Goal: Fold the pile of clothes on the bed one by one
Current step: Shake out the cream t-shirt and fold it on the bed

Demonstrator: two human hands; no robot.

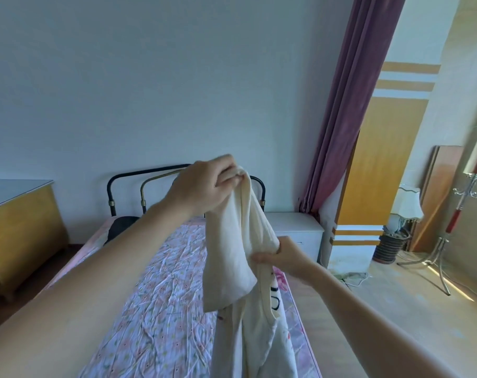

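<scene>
A cream-white garment [232, 257] with dark lettering on its lower part hangs in the air above the bed [155, 296]. My left hand [204, 186] is raised high and pinches the garment's top edge. My right hand [283, 257] is lower and to the right, gripping a fold of the same garment at its side. The cloth hangs down between both hands and out of the bottom of the view. A dark garment [120, 227] lies near the head of the bed, partly hidden behind my left forearm.
The bed has a floral pink sheet and a black metal headboard [117, 184]. A wooden desk [19, 227] stands at the left, a white nightstand [294, 233] at the right of the headboard. Purple curtain [341, 126], a lamp [406, 205] and a coat stand [450, 241] are farther right.
</scene>
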